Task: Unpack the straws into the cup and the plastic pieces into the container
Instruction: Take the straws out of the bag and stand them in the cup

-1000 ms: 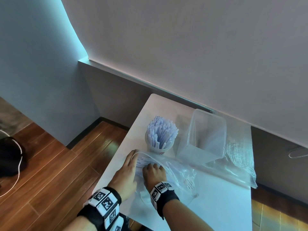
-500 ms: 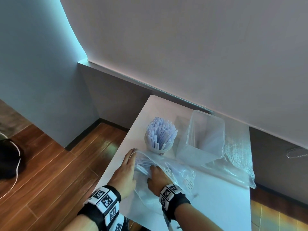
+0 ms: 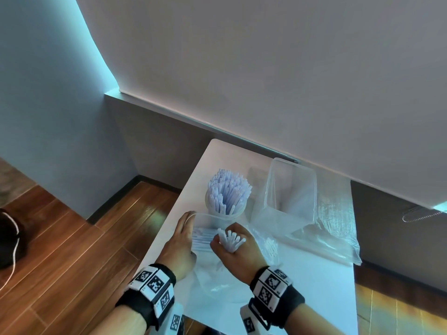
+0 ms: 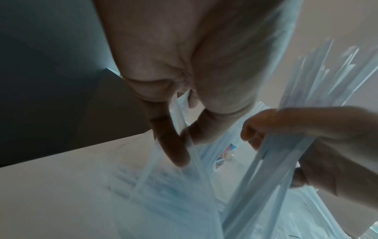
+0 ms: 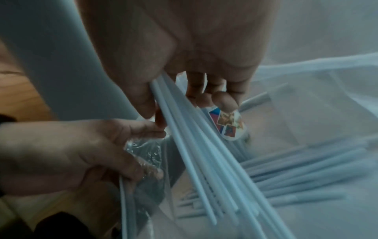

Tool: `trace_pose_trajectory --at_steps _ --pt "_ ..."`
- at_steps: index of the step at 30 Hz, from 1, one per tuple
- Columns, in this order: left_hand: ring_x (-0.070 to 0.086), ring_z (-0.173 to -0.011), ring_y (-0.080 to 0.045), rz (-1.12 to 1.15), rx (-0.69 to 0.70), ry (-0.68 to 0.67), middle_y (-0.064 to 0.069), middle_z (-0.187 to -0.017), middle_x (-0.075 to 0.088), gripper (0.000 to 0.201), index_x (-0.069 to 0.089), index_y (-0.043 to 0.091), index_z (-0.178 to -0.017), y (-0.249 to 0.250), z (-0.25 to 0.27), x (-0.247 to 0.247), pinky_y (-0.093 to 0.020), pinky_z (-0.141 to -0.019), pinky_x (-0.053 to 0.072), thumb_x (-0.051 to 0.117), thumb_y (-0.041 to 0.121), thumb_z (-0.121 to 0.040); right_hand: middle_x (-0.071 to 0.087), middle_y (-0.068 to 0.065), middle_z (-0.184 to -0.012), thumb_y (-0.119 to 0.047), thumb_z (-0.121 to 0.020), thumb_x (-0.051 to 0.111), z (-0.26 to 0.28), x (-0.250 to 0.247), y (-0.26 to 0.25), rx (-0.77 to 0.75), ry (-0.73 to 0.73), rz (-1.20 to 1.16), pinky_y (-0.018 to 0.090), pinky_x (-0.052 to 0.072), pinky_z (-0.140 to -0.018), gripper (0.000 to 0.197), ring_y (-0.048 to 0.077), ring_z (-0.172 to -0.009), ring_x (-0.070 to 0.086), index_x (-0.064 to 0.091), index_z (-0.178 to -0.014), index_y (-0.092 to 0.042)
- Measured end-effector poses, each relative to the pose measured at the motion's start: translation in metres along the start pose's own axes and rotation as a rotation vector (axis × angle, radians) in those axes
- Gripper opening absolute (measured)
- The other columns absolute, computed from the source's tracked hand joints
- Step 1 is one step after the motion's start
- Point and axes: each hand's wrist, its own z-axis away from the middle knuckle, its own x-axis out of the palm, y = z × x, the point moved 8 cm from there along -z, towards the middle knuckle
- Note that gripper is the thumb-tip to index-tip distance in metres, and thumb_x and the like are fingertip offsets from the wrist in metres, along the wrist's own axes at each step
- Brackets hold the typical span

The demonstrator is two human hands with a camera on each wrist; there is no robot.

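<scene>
You won't find a word or number to read anywhere here. The label [image 5: 227, 124] on the cup shows only small colored picture squares, too blurred for any lettering. Your wristbands [image 3: 154, 284] carry black-and-white square code markers, patterns rather than text. Faint print on the bag [image 3: 268, 245] is illegible.

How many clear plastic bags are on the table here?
2: one bag near the front edge, its mouth held by the left hand; another bag lies under and behind the clear container. More could be hidden.
</scene>
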Motion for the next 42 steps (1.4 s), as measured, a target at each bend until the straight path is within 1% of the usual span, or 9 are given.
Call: trace_pose_trajectory --at_steps 5,12,17,20,28,33,37,40,42 --pt "0.034 -0.139 -0.018 -0.002 -0.005 -0.015 0.014 -0.159 0.000 0.098 0.003 0.027 -0.154 0.004 0.003 0.002 -0.027 -0.104 0.046 0.063 -0.006 -0.084 0.058 -0.002 -0.073 -0.032 -0.081 0.066 0.000 -0.007 0.014 0.118 -0.018 0.185 0.030 0.047 -0.063 0.023 0.020 -0.068 0.058 0.051 -0.069 -0.018" --pt "0.037 -0.137 -0.018 -0.016 0.000 -0.017 0.012 -0.158 0.004 0.099 0.002 0.028 -0.153 0.003 0.003 0.004 -0.027 -0.101 0.049 0.066 -0.005 -0.084 0.051 -0.001 -0.054 -0.039 -0.074 0.057 0.001 -0.006 0.025 0.189 -0.055 0.217 0.020 0.036 -0.051 0.030 0.010 -0.050 0.046 0.047 -0.059 -0.016" --pt "0.045 -0.128 -0.015 0.025 0.010 -0.020 0.010 -0.148 0.021 0.103 0.005 0.037 -0.147 -0.001 0.000 0.005 -0.027 -0.097 0.053 0.070 -0.003 -0.079 0.065 0.001 -0.058 -0.022 -0.077 0.066 -0.013 -0.045 -0.046 -0.035 -0.056 0.157 0.027 0.052 -0.059 0.019 0.007 -0.051 0.060 0.061 -0.062 -0.011" --pt "0.042 -0.131 -0.015 -0.003 0.034 -0.028 0.010 -0.154 0.014 0.101 0.002 0.033 -0.150 0.002 0.002 0.004 -0.024 -0.100 0.048 0.067 -0.003 -0.080 0.070 0.004 -0.061 -0.016 -0.079 0.072 -0.035 -0.085 -0.082 -0.062 -0.025 0.055 0.032 0.059 -0.060 0.010 0.012 -0.052 0.068 0.072 -0.070 -0.011" --pt "0.037 -0.138 -0.019 0.012 0.031 -0.022 0.012 -0.160 0.004 0.099 0.003 0.028 -0.154 0.004 0.004 0.004 -0.026 -0.103 0.044 0.063 -0.005 -0.083 0.072 0.001 -0.066 -0.018 -0.080 0.071 -0.085 -0.118 -0.110 -0.096 0.012 0.150 0.020 0.057 -0.060 0.008 0.009 -0.053 0.069 0.072 -0.074 -0.012" --pt "0.039 -0.136 -0.018 0.020 0.019 -0.029 0.012 -0.158 0.007 0.102 0.002 0.029 -0.153 0.002 0.005 0.006 -0.028 -0.104 0.047 0.064 -0.006 -0.081 0.070 0.001 -0.064 -0.017 -0.080 0.069 -0.096 -0.097 -0.103 -0.134 -0.045 0.220 0.025 0.058 -0.062 0.011 0.009 -0.054 0.067 0.069 -0.071 -0.011" --pt "0.042 -0.134 -0.018 0.032 0.001 -0.032 0.015 -0.158 0.004 0.103 0.000 0.030 -0.153 0.001 0.004 0.006 -0.028 -0.104 0.046 0.064 -0.006 -0.081 0.068 -0.002 -0.079 -0.027 -0.076 0.078 -0.095 -0.074 -0.082 -0.111 -0.102 0.317 0.029 0.055 -0.076 0.017 0.013 -0.074 0.065 0.067 -0.082 -0.015" --pt "0.041 -0.134 -0.018 0.042 -0.013 -0.039 0.016 -0.158 0.004 0.104 -0.002 0.032 -0.153 0.000 0.004 0.007 -0.028 -0.105 0.045 0.063 -0.007 -0.081 0.062 -0.007 -0.100 -0.052 -0.060 0.080 -0.096 -0.070 -0.073 -0.108 -0.119 0.372 0.039 0.049 -0.091 0.048 0.019 -0.100 0.057 0.067 -0.101 -0.031" --pt "0.040 -0.136 -0.018 0.043 -0.016 -0.045 0.016 -0.157 0.005 0.104 -0.002 0.032 -0.153 -0.001 0.004 0.007 -0.029 -0.105 0.046 0.064 -0.007 -0.081 0.057 -0.009 -0.104 -0.059 -0.055 0.081 -0.098 -0.080 -0.076 -0.122 -0.081 0.369 0.035 0.046 -0.092 0.062 0.018 -0.104 0.053 0.061 -0.110 -0.037"
